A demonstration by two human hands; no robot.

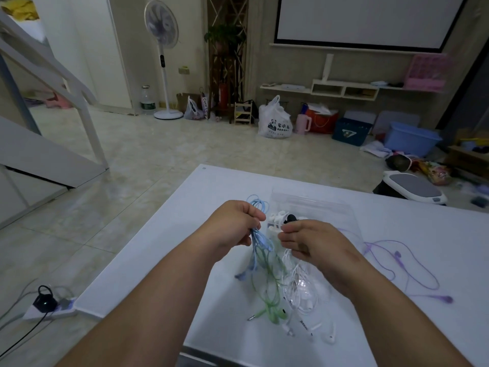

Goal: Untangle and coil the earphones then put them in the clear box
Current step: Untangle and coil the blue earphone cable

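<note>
Gripping the blue earphone cable (257, 243) in the curled left hand (232, 225), pinching the white earphone cable (292, 283) with the right hand (313, 243), near the clear box (320, 201)

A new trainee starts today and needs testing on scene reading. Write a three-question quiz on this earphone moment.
1. True or false: the purple earphones already lie inside the clear box.
2. Which cable loops out above the left hand that grips it? A blue, B purple, C black.
3. Fill in: the right hand pinches a ___ cable.

Key: 1 false, they lie loose on the table to the right of the hands; 2 A; 3 white.
</note>
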